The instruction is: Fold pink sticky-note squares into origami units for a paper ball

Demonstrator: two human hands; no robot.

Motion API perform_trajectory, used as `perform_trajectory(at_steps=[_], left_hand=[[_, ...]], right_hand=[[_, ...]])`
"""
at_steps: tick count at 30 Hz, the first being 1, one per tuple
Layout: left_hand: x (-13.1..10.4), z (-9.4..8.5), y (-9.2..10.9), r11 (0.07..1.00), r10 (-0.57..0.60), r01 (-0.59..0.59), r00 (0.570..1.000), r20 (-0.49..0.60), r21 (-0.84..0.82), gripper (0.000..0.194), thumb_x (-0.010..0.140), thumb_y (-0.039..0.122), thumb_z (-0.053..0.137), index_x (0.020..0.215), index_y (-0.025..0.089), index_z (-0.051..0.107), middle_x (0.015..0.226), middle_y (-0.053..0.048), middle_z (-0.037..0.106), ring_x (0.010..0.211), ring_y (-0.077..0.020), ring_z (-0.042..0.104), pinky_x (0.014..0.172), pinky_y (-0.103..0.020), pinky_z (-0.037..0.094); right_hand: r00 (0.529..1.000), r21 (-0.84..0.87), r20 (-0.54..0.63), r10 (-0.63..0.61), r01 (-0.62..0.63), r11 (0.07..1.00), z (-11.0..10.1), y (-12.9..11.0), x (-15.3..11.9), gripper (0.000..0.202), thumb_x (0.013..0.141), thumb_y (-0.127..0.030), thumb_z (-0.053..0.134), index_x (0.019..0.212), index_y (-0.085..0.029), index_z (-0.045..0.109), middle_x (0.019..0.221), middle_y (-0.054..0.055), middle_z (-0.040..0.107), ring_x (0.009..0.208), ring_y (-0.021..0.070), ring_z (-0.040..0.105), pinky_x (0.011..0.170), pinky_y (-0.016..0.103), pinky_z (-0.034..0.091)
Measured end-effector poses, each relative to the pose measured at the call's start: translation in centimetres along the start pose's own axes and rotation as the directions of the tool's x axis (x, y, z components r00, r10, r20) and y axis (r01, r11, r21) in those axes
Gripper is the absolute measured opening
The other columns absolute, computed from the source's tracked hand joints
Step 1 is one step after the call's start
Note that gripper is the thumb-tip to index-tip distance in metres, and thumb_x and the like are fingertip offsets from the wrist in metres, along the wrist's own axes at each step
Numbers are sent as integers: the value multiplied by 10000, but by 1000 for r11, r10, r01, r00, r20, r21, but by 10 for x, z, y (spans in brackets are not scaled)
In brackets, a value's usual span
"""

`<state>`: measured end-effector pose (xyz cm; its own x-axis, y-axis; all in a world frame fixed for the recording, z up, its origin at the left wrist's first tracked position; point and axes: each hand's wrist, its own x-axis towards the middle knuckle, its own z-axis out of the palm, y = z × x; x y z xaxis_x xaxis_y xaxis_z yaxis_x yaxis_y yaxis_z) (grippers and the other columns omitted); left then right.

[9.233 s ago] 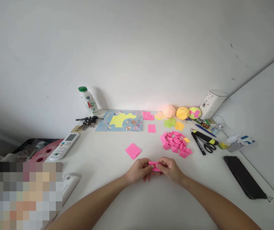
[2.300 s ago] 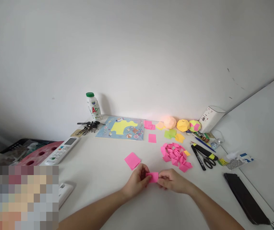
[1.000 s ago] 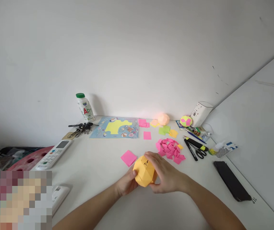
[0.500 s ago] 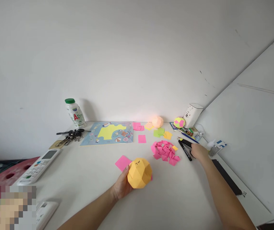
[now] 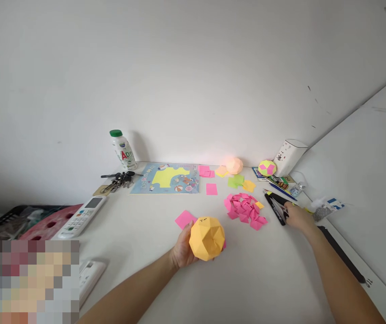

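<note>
- Ball of folded yellow-orange paper (image 5: 207,238) rests in the grasp of the left hand (image 5: 182,248), over the white table (image 5: 132,238).
- The right hand (image 5: 298,218) covers the handles of the scissors (image 5: 279,208); I cannot tell whether it grips them.
- Pink folded pieces (image 5: 244,208) lie heaped between the hands, farther back.
- A pink paper square (image 5: 183,218) lies partly behind the ball.

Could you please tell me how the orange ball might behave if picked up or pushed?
The orange ball looks like folded paper, so it is probably light; the left hand alone supports it. Its flat faces might let it roll only briefly. The creased hollow suggests firm squeezing could crush it.
</note>
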<state>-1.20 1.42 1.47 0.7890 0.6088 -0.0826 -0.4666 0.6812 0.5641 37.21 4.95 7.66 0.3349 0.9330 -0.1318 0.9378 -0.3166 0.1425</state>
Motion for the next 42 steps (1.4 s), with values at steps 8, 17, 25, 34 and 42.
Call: perform_trajectory(at_steps=[8,17,25,34,42], left_hand=[[2,-6,-1,999,19,-17,999,34,-35,722,758,681,311,1184,128,498,1142,-188,563,940,-338,588,656,-379,450],[1,-12,-6,998,40,-42,998,-50,-39,723,755,693,322,1182,137,502,1152,-172,573,975,-328,576,698,-393,450],[3,-10,-4,997,43,-41,999,34,-63,735,815,651,235,1220,88,477,1171,-217,561,955,-351,588,682,-394,446],[4,-10,-4,990,92,-85,994,62,-115,677,839,609,256,1217,102,500,1142,-195,589,936,-341,603,709,-410,450],[3,-3,-3,986,146,-141,988,46,-88,628,821,579,374,1210,105,510,1155,-192,589,926,-351,608,736,-426,441]], right_hand=[[896,963,34,-443,90,255,-20,2,-80,569,778,-511,494,1240,-180,478,1153,179,572,1001,291,558,698,359,471],[735,919,-185,-652,364,150,-24,-97,-154,203,860,-395,509,882,-203,569,881,59,544,741,164,528,620,271,451],[904,945,-271,-330,315,87,-15,-107,-157,236,838,-413,542,828,-193,459,708,-20,495,361,45,422,358,200,375],[950,960,-261,-171,275,60,-4,-125,-162,236,874,-417,489,823,-207,394,627,-64,489,306,42,446,324,170,361],[944,940,-296,-144,315,132,0,-125,-164,226,874,-398,490,813,-206,388,593,-61,500,301,49,438,321,173,374]])
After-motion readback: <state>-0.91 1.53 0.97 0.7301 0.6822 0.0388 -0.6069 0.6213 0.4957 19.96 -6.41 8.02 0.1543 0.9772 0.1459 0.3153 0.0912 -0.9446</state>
